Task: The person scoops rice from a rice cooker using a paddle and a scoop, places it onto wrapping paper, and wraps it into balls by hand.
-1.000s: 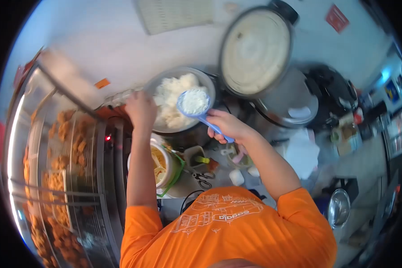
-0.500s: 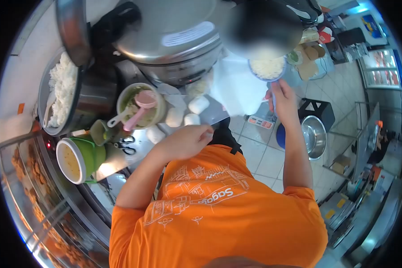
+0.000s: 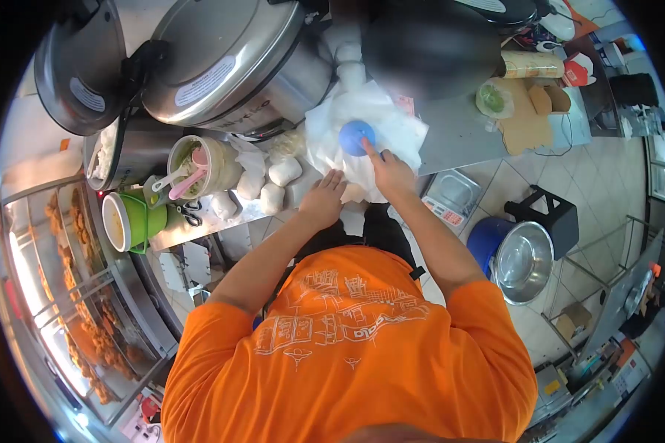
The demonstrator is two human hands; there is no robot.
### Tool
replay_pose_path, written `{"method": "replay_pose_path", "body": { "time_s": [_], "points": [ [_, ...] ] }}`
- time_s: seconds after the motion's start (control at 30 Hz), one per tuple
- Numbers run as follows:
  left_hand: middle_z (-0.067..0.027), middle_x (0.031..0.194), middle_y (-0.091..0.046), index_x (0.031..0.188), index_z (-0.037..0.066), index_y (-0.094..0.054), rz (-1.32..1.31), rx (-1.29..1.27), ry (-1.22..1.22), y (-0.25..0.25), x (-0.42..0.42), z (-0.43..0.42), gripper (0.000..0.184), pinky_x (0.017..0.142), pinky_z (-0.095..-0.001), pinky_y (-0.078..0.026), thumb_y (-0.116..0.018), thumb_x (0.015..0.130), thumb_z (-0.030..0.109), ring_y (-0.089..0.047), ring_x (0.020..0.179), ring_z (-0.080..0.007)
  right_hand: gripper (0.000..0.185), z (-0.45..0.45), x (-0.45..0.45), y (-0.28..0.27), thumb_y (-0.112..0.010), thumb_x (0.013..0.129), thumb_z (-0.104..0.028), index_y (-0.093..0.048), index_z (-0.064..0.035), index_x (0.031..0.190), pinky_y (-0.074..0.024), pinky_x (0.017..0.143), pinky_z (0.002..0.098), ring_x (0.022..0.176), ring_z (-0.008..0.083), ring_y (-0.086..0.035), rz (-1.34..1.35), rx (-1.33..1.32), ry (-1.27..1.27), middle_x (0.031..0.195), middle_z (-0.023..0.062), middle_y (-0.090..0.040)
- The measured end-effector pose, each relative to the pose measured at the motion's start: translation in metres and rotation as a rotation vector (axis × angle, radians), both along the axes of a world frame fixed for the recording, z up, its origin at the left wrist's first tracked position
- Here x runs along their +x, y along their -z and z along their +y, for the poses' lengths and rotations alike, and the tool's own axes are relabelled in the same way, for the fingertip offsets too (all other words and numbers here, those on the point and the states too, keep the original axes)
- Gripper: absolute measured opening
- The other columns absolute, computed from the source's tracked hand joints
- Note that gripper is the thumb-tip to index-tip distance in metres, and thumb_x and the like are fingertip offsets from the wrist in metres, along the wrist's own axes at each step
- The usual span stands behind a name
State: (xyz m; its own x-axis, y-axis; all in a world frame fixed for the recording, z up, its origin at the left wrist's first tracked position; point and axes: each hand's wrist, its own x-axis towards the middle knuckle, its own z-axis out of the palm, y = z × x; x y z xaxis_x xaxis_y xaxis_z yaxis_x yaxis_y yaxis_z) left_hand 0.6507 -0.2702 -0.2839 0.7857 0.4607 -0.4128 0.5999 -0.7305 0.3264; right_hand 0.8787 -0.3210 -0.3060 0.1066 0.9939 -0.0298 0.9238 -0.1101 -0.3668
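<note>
The table (image 3: 458, 136) bears white paper (image 3: 403, 140). Near the paper's seven o'clock is the left hand (image 3: 322, 201), fingers extended, unclenched; the right hand (image 3: 390, 176) has its fingers grasping the blue scoop (image 3: 355, 138), bowl-down over the paper, at eleven o'clock.

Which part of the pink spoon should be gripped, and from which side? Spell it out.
Grip the handle's free end, coming from the front edge of the table; the left hand looks better placed. The pink spoon slants that way to the rim of the white tub, its bowl inside. Mind the white spoon alongside.
</note>
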Motion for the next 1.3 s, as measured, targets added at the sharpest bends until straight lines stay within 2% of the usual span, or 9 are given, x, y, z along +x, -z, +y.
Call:
{"method": "replay_pose_path", "body": {
  "time_s": [0.17,0.27,0.37,0.47,0.6,0.7,0.97,1.13,1.3],
  "points": [
    [-0.0186,0.140,-0.053,0.132,0.004,-0.055,-0.016,0.232,-0.044,-0.008,0.014,-0.013,0.049,0.112,-0.0488,-0.041,-0.069,0.090,0.023,-0.045,0.138,-0.0365,0.059,-0.016,0.045,-0.022,-0.055,0.103,-0.013,-0.035,-0.0047,0.158,-0.0441,0.110,0.0464,0.133,0.0472,-0.052,0.567,0.287,0.361,0.147,0.0298,-0.051],
    [-0.0164,0.128,-0.056,0.125,0.005,-0.057,-0.122,0.136,-0.070,-0.012,0.028,-0.015,0.046,0.107,-0.0482,-0.044,-0.073,0.087,0.026,-0.050,0.127,-0.0363,0.064,-0.004,0.094,-0.007,-0.060,0.100,-0.019,-0.036,-0.0085,0.159,-0.0491,0.097,0.0505,0.113,0.0459,-0.060,0.293,0.544,0.523,0.134,0.0257,-0.058],
    [-0.0174,0.127,-0.056,0.121,0.005,-0.059,-0.119,0.161,-0.108,0.002,0.033,-0.012,0.044,0.104,-0.0478,-0.045,-0.074,0.086,0.027,-0.051,0.125,-0.0374,0.063,-0.010,0.125,-0.005,-0.062,0.099,-0.025,-0.041,-0.0118,0.156,-0.0443,0.100,0.0538,0.119,0.0462,-0.056,-0.248,-0.017,0.464,0.137,0.0233,-0.056],
    [-0.0170,0.118,-0.062,0.109,0.004,-0.065,-0.222,0.138,-0.124,0.025,0.025,-0.002,0.029,0.101,-0.0454,-0.048,-0.071,0.087,0.022,-0.054,0.120,-0.0377,0.061,-0.014,0.122,-0.028,-0.064,0.097,-0.031,-0.045,-0.0144,0.153,-0.0405,0.104,0.0563,0.125,0.0468,-0.051,-0.281,0.257,0.323,0.139,0.0202,-0.055],
    [-0.0182,0.103,-0.067,0.095,0.002,-0.068,-0.399,-0.056,-0.270,0.030,0.014,0.003,0.017,0.094,-0.0454,-0.051,-0.066,0.088,0.017,-0.060,0.109,-0.0395,0.054,-0.027,0.096,-0.016,-0.068,0.095,-0.034,-0.056,-0.0130,0.144,-0.0425,0.104,0.0507,0.128,0.0345,-0.053,0.100,0.072,-0.268,0.134,0.0131,-0.058],
    [-0.0223,0.098,-0.071,0.094,0.001,-0.071,-0.449,-0.143,-0.436,0.018,0.011,0.003,0.016,0.087,-0.0472,-0.053,-0.060,0.091,0.013,-0.065,0.098,-0.0411,0.052,-0.033,0.082,-0.010,-0.070,0.094,-0.035,-0.059,-0.0133,0.140,-0.0423,0.104,0.0478,0.127,0.0304,-0.054,0.039,0.004,-0.417,0.134,0.0110,-0.061],
    [-0.0198,0.103,-0.072,0.104,0.003,-0.071,-0.484,-0.152,-0.860,0.001,0.025,-0.015,0.019,0.085,-0.0443,-0.054,-0.065,0.092,0.016,-0.068,0.097,-0.0391,0.031,0.004,0.108,0.001,-0.071,0.092,-0.027,-0.071,-0.0136,0.120,-0.0428,0.099,0.0455,0.113,0.0276,-0.061,0.211,-0.006,-0.366,0.113,0.0052,-0.070],
    [-0.0114,0.110,-0.072,0.117,0.010,-0.069,-0.384,0.080,-0.688,-0.017,0.047,-0.028,0.029,0.095,-0.0453,-0.050,-0.072,0.091,0.022,-0.065,0.109,-0.0324,0.010,0.029,0.134,-0.009,-0.074,0.089,-0.020,-0.074,-0.0104,0.088,-0.0456,0.089,0.0428,0.101,0.0284,-0.062,0.371,0.072,-0.575,0.092,0.0047,-0.069],
    [-0.0059,0.109,-0.073,0.105,0.012,-0.075,-0.319,0.124,-0.696,-0.018,0.069,-0.052,0.016,0.094,-0.0448,-0.047,-0.071,0.093,0.021,-0.064,0.106,-0.0301,0.015,0.037,0.143,-0.025,-0.078,0.086,-0.024,-0.072,-0.0105,0.090,-0.0457,0.089,0.0408,0.098,0.0284,-0.061,0.415,-0.044,-0.680,0.089,0.0050,-0.067]
  ]
}}
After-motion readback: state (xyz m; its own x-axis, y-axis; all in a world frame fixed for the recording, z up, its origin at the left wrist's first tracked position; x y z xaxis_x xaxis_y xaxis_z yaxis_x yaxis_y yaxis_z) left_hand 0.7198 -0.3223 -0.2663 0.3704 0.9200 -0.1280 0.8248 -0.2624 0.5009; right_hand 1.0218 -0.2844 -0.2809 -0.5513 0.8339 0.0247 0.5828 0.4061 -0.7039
